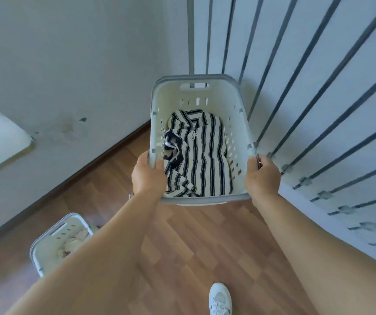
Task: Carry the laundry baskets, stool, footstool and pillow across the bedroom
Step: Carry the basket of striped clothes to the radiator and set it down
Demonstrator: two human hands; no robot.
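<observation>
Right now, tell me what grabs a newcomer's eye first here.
The white plastic laundry basket at centre, held above the wood-pattern floor by the left hand and right hand gripping its side rims. Inside lies a cream-and-navy striped shirt. A second white laundry basket sits on the floor at lower left, beside the wall.

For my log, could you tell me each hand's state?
Left hand: grips the laundry basket rim.
Right hand: grips the opposite rim.

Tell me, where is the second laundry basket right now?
In the head view, the second basket sits on the wooden floor at lower left, near the wall, partly hidden behind the person's left forearm.
</observation>
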